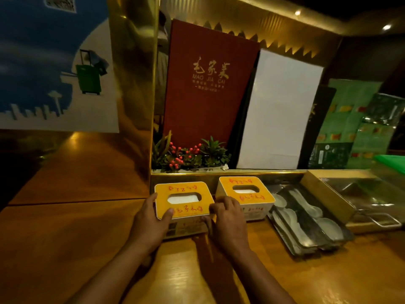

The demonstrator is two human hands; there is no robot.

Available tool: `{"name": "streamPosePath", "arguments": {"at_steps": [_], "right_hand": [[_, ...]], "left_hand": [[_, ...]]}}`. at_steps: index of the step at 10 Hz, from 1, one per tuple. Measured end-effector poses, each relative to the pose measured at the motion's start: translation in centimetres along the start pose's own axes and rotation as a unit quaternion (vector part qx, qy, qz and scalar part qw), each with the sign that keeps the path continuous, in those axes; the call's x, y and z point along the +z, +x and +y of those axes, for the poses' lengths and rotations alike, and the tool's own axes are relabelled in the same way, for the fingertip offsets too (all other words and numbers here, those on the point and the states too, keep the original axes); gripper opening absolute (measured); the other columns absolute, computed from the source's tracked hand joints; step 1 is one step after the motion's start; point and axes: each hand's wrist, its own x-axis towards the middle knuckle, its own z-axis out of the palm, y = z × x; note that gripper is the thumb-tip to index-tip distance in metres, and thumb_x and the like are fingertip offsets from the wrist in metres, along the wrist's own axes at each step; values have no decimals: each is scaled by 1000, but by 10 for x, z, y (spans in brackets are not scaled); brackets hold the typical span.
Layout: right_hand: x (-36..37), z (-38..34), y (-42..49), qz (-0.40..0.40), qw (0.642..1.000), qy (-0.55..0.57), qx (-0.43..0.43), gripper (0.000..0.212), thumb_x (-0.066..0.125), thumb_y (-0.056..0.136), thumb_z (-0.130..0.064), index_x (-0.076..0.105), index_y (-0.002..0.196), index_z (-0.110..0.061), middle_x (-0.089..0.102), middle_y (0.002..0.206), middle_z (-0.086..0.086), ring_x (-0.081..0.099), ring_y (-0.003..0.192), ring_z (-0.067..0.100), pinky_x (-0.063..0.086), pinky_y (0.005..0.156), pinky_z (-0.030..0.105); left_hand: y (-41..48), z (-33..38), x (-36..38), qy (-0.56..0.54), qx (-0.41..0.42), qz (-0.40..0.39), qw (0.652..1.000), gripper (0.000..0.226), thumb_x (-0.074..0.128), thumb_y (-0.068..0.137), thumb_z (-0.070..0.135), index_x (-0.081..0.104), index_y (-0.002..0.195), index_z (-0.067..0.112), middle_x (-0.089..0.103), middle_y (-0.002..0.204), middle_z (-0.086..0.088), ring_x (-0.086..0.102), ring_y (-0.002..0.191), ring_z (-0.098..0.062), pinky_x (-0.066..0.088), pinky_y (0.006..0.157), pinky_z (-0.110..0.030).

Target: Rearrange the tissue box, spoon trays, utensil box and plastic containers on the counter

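Two white tissue boxes with yellow lids stand side by side on the wooden counter (328, 281). My left hand (151, 220) grips the left side of the nearer tissue box (184, 199), thumb on its lid. My right hand (228, 218) holds that box's right side, its fingers wedged between it and the second tissue box (246, 190). To the right lie metal spoon trays (306, 218) holding several white ceramic spoons. Beyond them sits a wooden-walled utensil box (326, 189).
A red menu board (208, 84) and a white board (278, 110) lean against the back wall above a planter with red berries (188, 156). A gold panel (131, 84) closes off the left. Green packets (355, 123) stand at the right.
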Motion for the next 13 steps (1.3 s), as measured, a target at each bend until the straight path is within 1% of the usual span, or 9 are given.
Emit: {"name": "streamPosePath", "arguments": {"at_steps": [1,2,4,5,9,10,11,12,13], "right_hand": [[1,11,2,16,1000,-4,17,33,66,86,-49,67,111,-26,55,133,0,41,129,21,46,100,43],[1,20,6,18,999,12,35,34,64,87,-50,65,114,-28,53,133,-1,41,128,20,45,100,41],[1,32,10,28,998,32,56,38,63,88,-50,66,118,-26,53,118,-2,45,111,15,46,89,33],[2,35,12,25,998,28,58,39,65,87,-50,66,116,-25,53,113,-3,44,106,15,46,84,32],[4,40,13,25,998,35,52,39,63,88,-51,67,117,-26,54,114,-3,45,107,16,47,88,35],[2,41,13,14,998,35,42,39,61,90,-50,63,122,-27,52,118,-3,43,111,16,45,92,34],[-6,50,10,-25,996,79,29,45,60,91,-50,56,131,-30,48,123,-6,41,114,12,45,96,31],[-25,66,0,-36,986,163,14,44,63,91,-43,57,133,-30,47,121,-11,45,111,7,49,91,26],[-54,93,-11,-40,977,207,21,27,64,92,-40,65,118,-32,49,113,-20,50,105,1,45,79,14]], "left_hand": [[7,12,21,13,4,-5,1000,69,65,91,39,33,150,25,56,140,-5,58,120,-26,54,93,-46],[12,16,32,15,1,-12,1000,70,64,91,42,31,151,28,56,141,-5,59,119,-26,55,92,-48],[24,23,42,27,-2,-26,999,73,63,91,46,27,152,30,53,144,-4,59,119,-27,55,92,-50],[26,25,48,23,-11,-25,999,71,63,92,43,27,152,31,54,143,-4,60,118,-27,56,90,-50],[28,23,53,14,-19,-33,999,68,59,95,38,25,153,32,53,143,-6,61,112,-26,59,82,-43],[29,23,53,16,-21,-37,999,69,58,95,40,23,153,35,50,146,-5,61,112,-25,58,83,-45],[25,28,52,37,-14,-44,998,69,54,96,44,19,155,36,45,150,-5,59,113,-24,58,79,-41],[21,30,50,78,18,-31,996,68,52,95,48,21,154,36,39,154,-4,55,123,-27,58,83,-43],[10,47,51,117,63,9,991,64,55,95,42,32,152,26,26,162,-4,41,138,-29,52,97,-43]]}}
